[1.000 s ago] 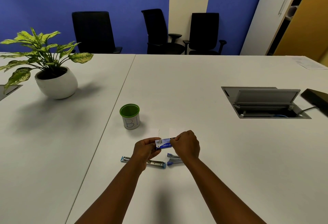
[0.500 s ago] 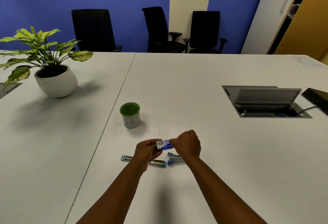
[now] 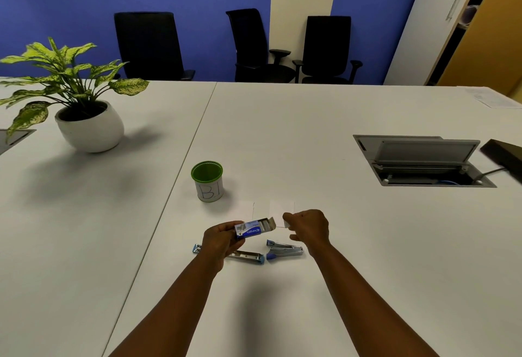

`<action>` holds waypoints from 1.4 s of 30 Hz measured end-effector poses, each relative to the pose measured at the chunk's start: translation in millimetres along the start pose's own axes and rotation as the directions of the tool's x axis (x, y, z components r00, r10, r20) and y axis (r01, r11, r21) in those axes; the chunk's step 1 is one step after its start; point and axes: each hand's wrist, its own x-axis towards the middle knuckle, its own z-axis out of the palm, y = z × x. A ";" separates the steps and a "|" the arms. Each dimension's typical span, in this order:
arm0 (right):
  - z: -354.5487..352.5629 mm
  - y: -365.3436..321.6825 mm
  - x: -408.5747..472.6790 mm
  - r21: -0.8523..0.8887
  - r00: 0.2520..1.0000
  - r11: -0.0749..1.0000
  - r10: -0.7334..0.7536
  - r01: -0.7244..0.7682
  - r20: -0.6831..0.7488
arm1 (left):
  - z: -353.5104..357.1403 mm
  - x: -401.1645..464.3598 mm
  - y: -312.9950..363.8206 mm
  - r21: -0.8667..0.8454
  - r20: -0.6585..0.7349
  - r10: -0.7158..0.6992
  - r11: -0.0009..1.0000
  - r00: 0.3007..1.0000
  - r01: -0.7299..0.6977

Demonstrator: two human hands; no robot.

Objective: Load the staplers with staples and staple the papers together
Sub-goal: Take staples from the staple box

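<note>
My left hand [image 3: 219,239] holds a small blue and white staple box [image 3: 253,228] with its end flap open, just above the table. My right hand [image 3: 309,228] is a little to the right of the box, its fingertips pinching a small strip of staples [image 3: 286,224]. Below the hands lie two metal staplers with blue ends: one [image 3: 245,255] opened out flat, partly under my left hand, the other [image 3: 284,250] closed, to its right. White papers [image 3: 271,208] lie on the white table just beyond the hands, hard to make out.
A green-rimmed cup [image 3: 208,181] marked "B1" stands beyond the papers to the left. A potted plant [image 3: 82,108] sits far left. An open cable hatch [image 3: 423,160] and a dark device [image 3: 505,154] are at the right. Office chairs [image 3: 324,48] stand behind the table.
The box's flap has come open and my right hand has drawn away to the right with a strip of staples. My left hand kept the box.
</note>
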 end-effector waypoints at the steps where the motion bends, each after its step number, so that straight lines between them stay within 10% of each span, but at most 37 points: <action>1: 0.3 3.5 0.9 0.058 0.999 0.998 0.035 -0.036 0.021 | -1.5 0.8 0.0 0.000 -0.005 -0.002 1.000 1.000 0.002; 16: 7.6 58.7 13.3 0.084 0.941 0.960 0.242 -0.267 0.235 | -33.4 -2.7 -46.0 0.215 0.070 -0.217 0.956 0.974 0.198; 24: 13.7 96.4 6.0 -0.403 0.928 0.899 -0.009 0.171 0.374 | -44.2 0.8 -66.9 0.333 -0.055 -0.198 0.921 0.979 0.205; 38: 23.3 113.8 1.2 -0.435 0.920 0.843 -0.162 0.317 0.356 | -61.4 11.6 -66.2 0.460 -0.148 -0.124 0.869 0.981 0.180; 42: 17.2 115.8 1.2 -0.536 0.818 0.668 -0.199 0.516 0.540 | -64.0 13.6 -64.9 0.503 -0.177 -0.090 0.847 0.980 0.169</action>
